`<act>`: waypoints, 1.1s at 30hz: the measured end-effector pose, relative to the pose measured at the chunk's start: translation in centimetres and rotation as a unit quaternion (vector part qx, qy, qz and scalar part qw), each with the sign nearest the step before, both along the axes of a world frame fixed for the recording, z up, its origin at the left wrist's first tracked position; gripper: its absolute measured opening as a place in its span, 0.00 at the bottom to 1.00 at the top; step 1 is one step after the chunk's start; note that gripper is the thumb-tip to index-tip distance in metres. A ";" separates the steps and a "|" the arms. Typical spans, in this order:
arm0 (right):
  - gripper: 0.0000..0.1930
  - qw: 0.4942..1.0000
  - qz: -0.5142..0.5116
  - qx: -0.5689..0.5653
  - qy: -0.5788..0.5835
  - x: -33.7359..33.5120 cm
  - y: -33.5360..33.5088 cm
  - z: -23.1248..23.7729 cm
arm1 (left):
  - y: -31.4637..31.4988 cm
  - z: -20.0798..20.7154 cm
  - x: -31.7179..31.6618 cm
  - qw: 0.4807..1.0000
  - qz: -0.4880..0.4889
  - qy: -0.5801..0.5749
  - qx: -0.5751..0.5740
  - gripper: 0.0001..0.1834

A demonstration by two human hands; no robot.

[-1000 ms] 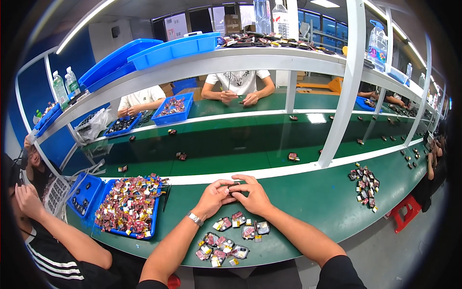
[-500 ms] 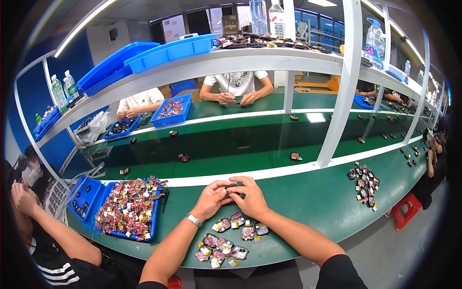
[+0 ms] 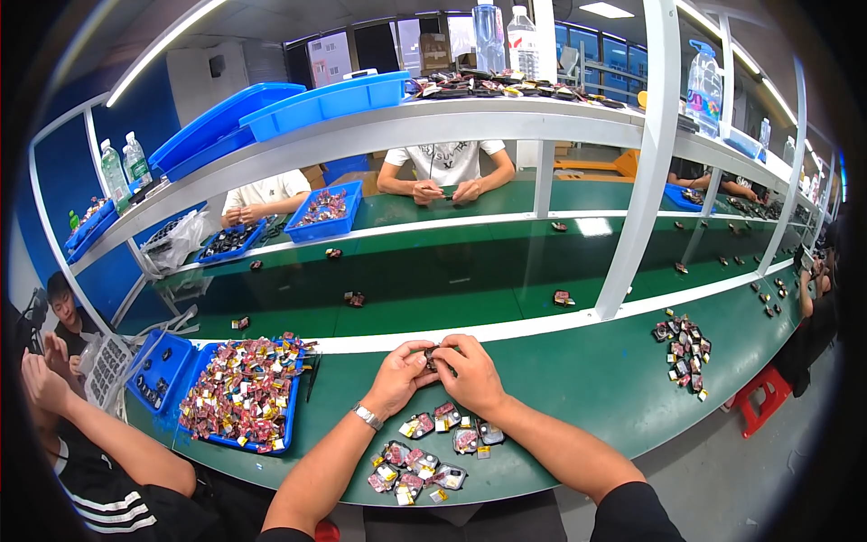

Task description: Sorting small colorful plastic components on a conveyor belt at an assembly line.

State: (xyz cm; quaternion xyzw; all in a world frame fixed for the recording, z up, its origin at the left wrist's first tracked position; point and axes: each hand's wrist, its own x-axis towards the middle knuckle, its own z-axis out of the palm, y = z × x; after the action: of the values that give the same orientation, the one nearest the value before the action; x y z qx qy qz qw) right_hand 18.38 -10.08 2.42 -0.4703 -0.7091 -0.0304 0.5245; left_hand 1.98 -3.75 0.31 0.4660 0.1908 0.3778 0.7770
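Note:
Over the green bench, my left hand (image 3: 397,378) and my right hand (image 3: 473,378) meet with bent fingers. Between their fingertips they pinch a small black casing (image 3: 431,359), mostly covered by the fingers. A metal-banded watch is on my left wrist. Between my forearms lies a loose group of small black cases with pink circuit boards (image 3: 421,459), some with white and yellow parts. To the left of my left hand, a blue tray (image 3: 291,417) is heaped with pink boards bearing white and yellow pieces. Dark tweezers (image 3: 313,378) rest beside that tray.
A smaller blue bin (image 3: 147,397) stands at the far left. More assembled pieces (image 3: 684,354) are spread on the bench to the right. Beyond a white rail runs a green conveyor (image 3: 452,303) with scattered pieces. Metal posts (image 3: 637,181) carry a shelf overhead. Co-workers sit opposite and to my left.
My right fingers have shifted slightly over the black casing, which both hands keep hold of. Pieces on the conveyor have moved a little to the right. At the left, a co-worker's head has come up into view.

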 end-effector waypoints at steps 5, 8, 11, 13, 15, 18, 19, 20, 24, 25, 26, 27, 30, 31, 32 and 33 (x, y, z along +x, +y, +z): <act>0.10 0.999 -0.021 0.028 -0.036 -0.2 -0.1 0.2 | 0.1 0.0 -0.1 1.000 0.004 0.007 -0.001 0.16; 0.10 0.994 -0.033 0.046 -0.096 -0.1 -0.2 0.3 | 0.0 0.2 0.0 1.000 0.001 0.003 -0.003 0.16; 0.10 0.991 -0.051 0.036 -0.116 0.1 -0.3 0.5 | -0.2 0.4 0.2 1.000 0.005 0.006 -0.004 0.15; 0.09 0.987 -0.038 0.058 -0.144 0.3 -0.2 0.3 | -0.2 0.3 0.0 1.000 -0.006 0.004 -0.004 0.15; 0.09 0.988 -0.038 0.059 -0.140 0.2 -0.1 0.2 | -0.1 0.1 -0.1 1.000 -0.007 0.007 -0.001 0.15; 0.08 0.989 -0.042 0.055 -0.132 0.2 -0.1 0.0 | -0.1 0.2 0.0 1.000 -0.007 0.011 0.001 0.14; 0.08 0.989 -0.046 0.048 -0.129 0.2 0.0 -0.1 | -0.2 0.2 0.0 1.000 -0.003 0.014 0.000 0.14; 0.08 0.989 -0.046 0.048 -0.129 0.2 0.0 -0.2 | -0.2 0.2 0.1 1.000 -0.004 0.014 0.000 0.14; 0.06 0.990 -0.052 0.049 -0.124 0.1 0.4 -0.7 | -0.1 0.2 0.2 1.000 0.001 0.020 0.003 0.15; 0.06 0.989 -0.056 0.052 -0.126 0.1 0.5 -0.7 | -0.1 0.2 0.3 1.000 0.003 0.020 0.004 0.15; 0.06 0.989 -0.057 0.052 -0.126 0.2 0.6 -0.8 | -0.1 0.1 0.3 1.000 0.002 0.020 0.005 0.15; 0.06 0.988 -0.055 0.056 -0.134 0.2 0.7 -0.9 | 0.0 0.0 0.3 1.000 0.006 0.027 0.007 0.15; 0.06 0.988 -0.053 0.065 -0.128 -0.1 0.6 -0.6 | 0.1 -0.3 0.3 0.999 0.019 0.036 0.010 0.15; 0.06 0.990 -0.051 0.069 -0.113 -0.3 0.6 -0.5 | 0.0 -0.3 0.2 0.999 0.031 0.038 0.009 0.15; 0.06 0.990 -0.049 0.070 -0.112 -0.4 0.6 -0.6 | -0.1 -0.3 0.2 0.999 0.033 0.039 0.010 0.15; 0.06 0.997 -0.040 0.052 -0.046 -0.3 0.9 -0.9 | -0.1 -0.2 0.4 0.999 0.034 0.035 0.006 0.15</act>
State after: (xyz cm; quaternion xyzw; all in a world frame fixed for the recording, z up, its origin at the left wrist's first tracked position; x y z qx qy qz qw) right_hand 18.11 -9.20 1.50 -0.4686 -0.7107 -0.1097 0.5132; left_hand 2.39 -3.83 0.12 0.4767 0.2316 0.3883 0.7539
